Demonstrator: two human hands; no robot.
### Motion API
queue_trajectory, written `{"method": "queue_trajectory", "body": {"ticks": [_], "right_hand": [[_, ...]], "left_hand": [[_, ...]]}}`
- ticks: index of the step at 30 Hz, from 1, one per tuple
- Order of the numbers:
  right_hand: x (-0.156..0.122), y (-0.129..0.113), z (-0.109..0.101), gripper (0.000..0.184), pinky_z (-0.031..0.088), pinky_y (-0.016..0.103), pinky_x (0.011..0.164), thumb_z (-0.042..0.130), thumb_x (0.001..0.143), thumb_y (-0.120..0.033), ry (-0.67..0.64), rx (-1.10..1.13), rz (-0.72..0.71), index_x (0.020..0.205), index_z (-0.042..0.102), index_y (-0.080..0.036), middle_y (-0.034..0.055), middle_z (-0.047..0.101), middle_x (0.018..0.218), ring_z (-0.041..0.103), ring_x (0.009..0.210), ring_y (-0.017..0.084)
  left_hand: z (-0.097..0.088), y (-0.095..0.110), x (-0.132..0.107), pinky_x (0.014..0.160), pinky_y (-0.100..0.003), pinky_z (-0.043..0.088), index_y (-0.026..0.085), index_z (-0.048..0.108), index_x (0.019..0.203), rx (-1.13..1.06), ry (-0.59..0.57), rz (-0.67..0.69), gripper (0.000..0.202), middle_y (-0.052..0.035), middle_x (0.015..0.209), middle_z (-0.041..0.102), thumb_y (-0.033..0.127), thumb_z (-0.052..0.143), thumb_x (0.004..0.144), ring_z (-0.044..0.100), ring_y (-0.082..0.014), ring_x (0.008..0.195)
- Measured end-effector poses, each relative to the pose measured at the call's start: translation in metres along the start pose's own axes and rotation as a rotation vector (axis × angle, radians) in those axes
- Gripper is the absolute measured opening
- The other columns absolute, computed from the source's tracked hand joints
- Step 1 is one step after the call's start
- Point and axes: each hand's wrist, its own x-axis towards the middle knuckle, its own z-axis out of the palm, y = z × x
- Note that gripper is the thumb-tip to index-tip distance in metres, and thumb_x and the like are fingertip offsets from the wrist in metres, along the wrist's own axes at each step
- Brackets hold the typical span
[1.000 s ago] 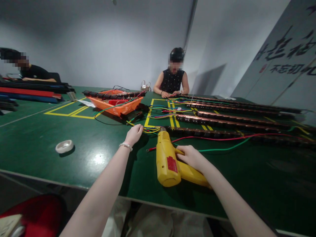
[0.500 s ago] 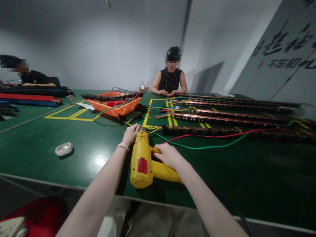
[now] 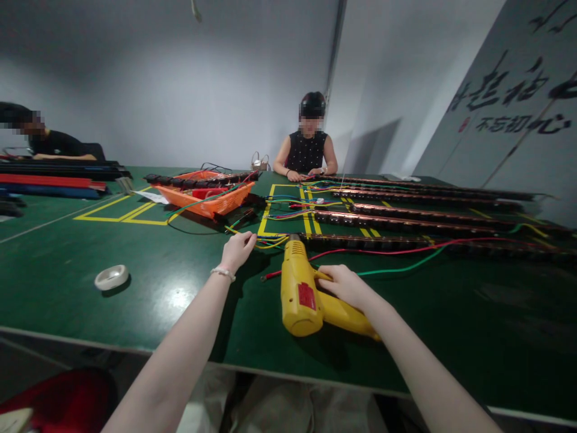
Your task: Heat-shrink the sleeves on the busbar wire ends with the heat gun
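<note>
In the head view, two bare hands are working over a green table (image 3: 148, 313). The left hand (image 3: 238, 251) is closing its fingertips on a bunch of thin wires (image 3: 271, 245); the yellow ones are showing most clearly. The right hand (image 3: 345, 285) is gripping a yellow heat gun (image 3: 295, 267) by its handle. The gun is lying between the hands, its nozzle pointing away from the body, at the wires just right of the left fingertips, where they are meeting a dark bar (image 3: 365, 242). Whether it is blowing, I cannot tell.

The step in hand is seemingly heating the wires near the bar's end. The next move is probably calling for a steady left pinch, with fingers staying clear of the nozzle.

A loose red wire (image 3: 273, 275) is ending between the hands. Beyond the left hand, an orange basket (image 3: 202, 204) is holding another bar.

The gun is bearing a red label (image 3: 308, 296), its lettering too small to read. On the wall far beyond the right hand, black characters (image 3: 523, 125) are reading "不忘初心"; larger brushwork above is running out of view.
</note>
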Motion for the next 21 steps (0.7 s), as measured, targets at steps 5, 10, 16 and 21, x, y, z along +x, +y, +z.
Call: {"method": "queue_trajectory", "body": {"ticks": [5,10,16,21], "right_hand": [[-0.011,0.011,-0.007,0.017,0.04,0.027,0.068,0.048,0.085,-0.03,0.003,0.012,0.042,0.085,0.061,-0.02,0.0041,0.066,0.086,0.059,0.077,0.018],[-0.013,0.01,-0.006,0.017,0.041,0.026,0.065,0.048,0.084,-0.032,-0.009,0.03,0.067,0.084,0.061,-0.021,0.0029,0.066,0.087,0.06,0.078,0.017],[-0.012,0.012,-0.006,0.017,0.041,0.027,0.063,0.048,0.084,-0.032,-0.007,0.033,0.085,0.082,0.06,-0.02,0.0041,0.066,0.087,0.06,0.076,0.018],[-0.009,0.011,-0.004,0.017,0.043,0.03,0.066,0.047,0.082,-0.031,0.009,0.046,0.052,0.076,0.059,-0.02,0.0033,0.065,0.081,0.06,0.075,0.019]], "left_hand": [[0.005,0.008,0.002,0.056,-0.025,0.03,0.021,0.058,0.067,0.068,-0.043,-0.033,0.043,-0.0049,0.074,0.059,0.051,0.036,0.089,0.054,-0.0194,0.078],[0.016,0.002,0.007,0.074,-0.028,0.042,0.019,0.063,0.078,0.02,0.002,-0.043,0.031,-0.0082,0.095,0.059,0.042,0.044,0.087,0.053,-0.0225,0.097],[0.027,-0.006,0.017,0.097,-0.036,0.038,0.017,0.051,0.122,-0.026,-0.05,0.008,0.037,-0.0111,0.126,0.052,0.027,0.046,0.087,0.048,-0.0245,0.117],[0.026,-0.002,0.018,0.093,-0.033,0.041,0.02,0.061,0.108,0.023,-0.141,0.042,0.027,-0.0065,0.109,0.06,0.024,0.044,0.087,0.055,-0.0209,0.105]]}}
